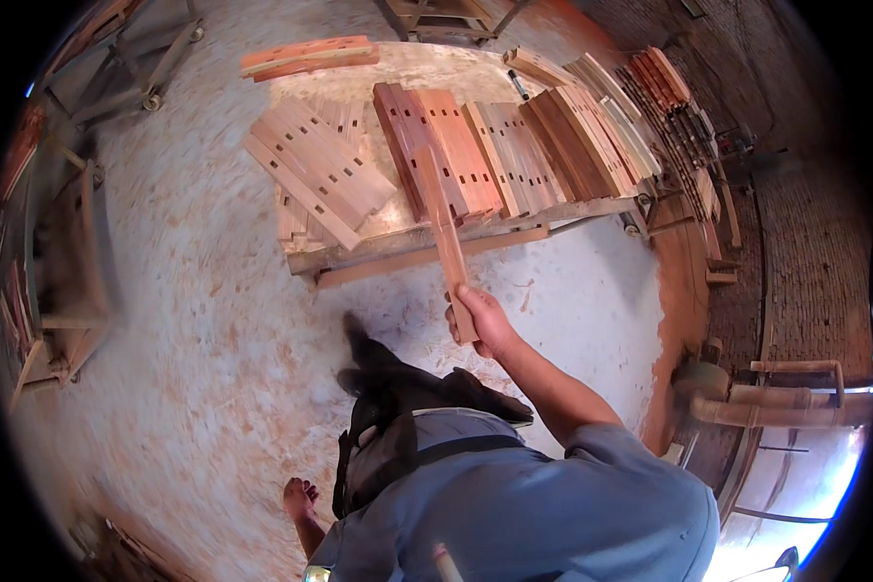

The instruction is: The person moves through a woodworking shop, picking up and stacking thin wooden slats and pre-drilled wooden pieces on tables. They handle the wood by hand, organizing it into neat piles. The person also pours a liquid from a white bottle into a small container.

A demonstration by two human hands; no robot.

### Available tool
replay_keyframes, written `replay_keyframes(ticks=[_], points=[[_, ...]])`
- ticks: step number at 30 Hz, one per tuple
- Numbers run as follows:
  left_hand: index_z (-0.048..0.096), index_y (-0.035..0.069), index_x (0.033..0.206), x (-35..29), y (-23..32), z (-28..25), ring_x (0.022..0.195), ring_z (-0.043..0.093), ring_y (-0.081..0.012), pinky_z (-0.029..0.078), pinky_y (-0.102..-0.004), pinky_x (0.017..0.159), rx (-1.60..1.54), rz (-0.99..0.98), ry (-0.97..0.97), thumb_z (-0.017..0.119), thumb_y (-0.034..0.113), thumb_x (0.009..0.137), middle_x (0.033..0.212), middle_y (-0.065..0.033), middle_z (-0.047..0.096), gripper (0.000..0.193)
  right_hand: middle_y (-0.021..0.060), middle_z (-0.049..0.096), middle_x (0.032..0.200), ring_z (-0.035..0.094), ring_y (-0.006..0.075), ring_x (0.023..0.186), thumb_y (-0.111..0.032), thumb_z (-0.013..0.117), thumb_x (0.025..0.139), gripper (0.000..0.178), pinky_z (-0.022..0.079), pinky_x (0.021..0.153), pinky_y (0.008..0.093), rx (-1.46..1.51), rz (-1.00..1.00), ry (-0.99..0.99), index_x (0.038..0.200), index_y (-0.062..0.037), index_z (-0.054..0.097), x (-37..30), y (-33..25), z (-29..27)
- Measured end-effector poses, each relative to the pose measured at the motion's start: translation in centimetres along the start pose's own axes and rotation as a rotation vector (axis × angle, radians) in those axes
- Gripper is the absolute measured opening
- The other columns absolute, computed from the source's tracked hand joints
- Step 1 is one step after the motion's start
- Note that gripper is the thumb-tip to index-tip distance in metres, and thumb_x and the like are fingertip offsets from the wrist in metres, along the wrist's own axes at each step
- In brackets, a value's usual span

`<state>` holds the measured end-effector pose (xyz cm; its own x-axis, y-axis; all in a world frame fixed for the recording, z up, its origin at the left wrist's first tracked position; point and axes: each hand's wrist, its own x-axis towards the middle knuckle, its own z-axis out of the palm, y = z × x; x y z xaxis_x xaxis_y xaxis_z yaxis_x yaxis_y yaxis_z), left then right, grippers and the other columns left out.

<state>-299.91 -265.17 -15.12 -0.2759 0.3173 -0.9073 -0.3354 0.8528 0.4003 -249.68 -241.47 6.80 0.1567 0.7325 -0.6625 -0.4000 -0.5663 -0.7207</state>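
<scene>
1. At the far left stands a wooden rack, its frame bent by the lens, near the rim of the view.
2. The person's left hand hangs low beside the body, well apart from the bench. Its fingers are curled inward; whether they close on anything cannot be told.
3. On the left part of the workbench, pale slotted boards lie fanned at a slant, some overlapping others. Behind them, orange-brown boards lie crosswise near the back edge.
4. Next come a dark red board and orange-red boards side by side, with small dark slots showing in them.
5. In front of these is the wooden strip, held up at a tilt, its near end in the right hand. The fingers are wrapped around it, gripping it firmly. Its far end overlaps the dark red board in the view; whether the two touch cannot be told.
6. Farther right on the bench, greyish slotted boards lie beside dark brown boards. A slim, dark-and-blue object lies behind them.
7. At the right rise a brick wall and, lower, a thick pipe.
</scene>
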Motion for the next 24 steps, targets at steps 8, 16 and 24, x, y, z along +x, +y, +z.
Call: replay_keyframes(ticks=[8, 16, 24], points=[[0.051, 0.011, 0.078, 3.9, 2.4, -3.2, 0.060, 0.054, -0.0169, 0.044, -0.0298, 0.050, 0.893, 0.816, -0.117, 0.050, 0.022, 0.090, 0.070, -0.0058, 0.054, 0.017, 0.0046, 0.049, 0.069, 0.048, 0.0176, 0.048, -0.046, 0.051, 0.094, 0.036, 0.039, 0.041, 0.0301, 0.267, 0.140, -0.333, 0.100, -0.0104, 0.051, 5.9, -1.9, 9.3], [0.051, 0.006, 0.122, -0.4, 19.7, 0.3, 0.078, 0.059, -0.0180, 0.050, -0.0334, 0.070, 0.166, 0.143, -0.020, 0.053, 0.022, 0.094, 0.095, -0.0096, 0.061, 0.032, 0.0083, 0.056, 0.065, 0.057, 0.0176, 0.055, -0.038, 0.053, 0.091, 0.036, 0.044, 0.047, 0.0318, -0.270, 0.038, -0.497, 0.097, -0.0027, 0.058, 6.5, -2.3, 18.6], [0.040, 0.001, 0.140, -3.3, 31.7, 6.4, 0.094, 0.061, -0.0195, 0.049, -0.0327, 0.083, 0.373, 0.387, -0.250, 0.056, 0.021, 0.094, 0.116, -0.0129, 0.060, 0.053, 0.0228, 0.065, 0.086, 0.063, 0.0411, 0.083, -0.052, 0.061, 0.083, 0.054, 0.049, 0.073, 0.0466, -0.984, -0.262, -0.436, 0.098, 0.0003, 0.061, 4.5, -0.9, 23.0]])
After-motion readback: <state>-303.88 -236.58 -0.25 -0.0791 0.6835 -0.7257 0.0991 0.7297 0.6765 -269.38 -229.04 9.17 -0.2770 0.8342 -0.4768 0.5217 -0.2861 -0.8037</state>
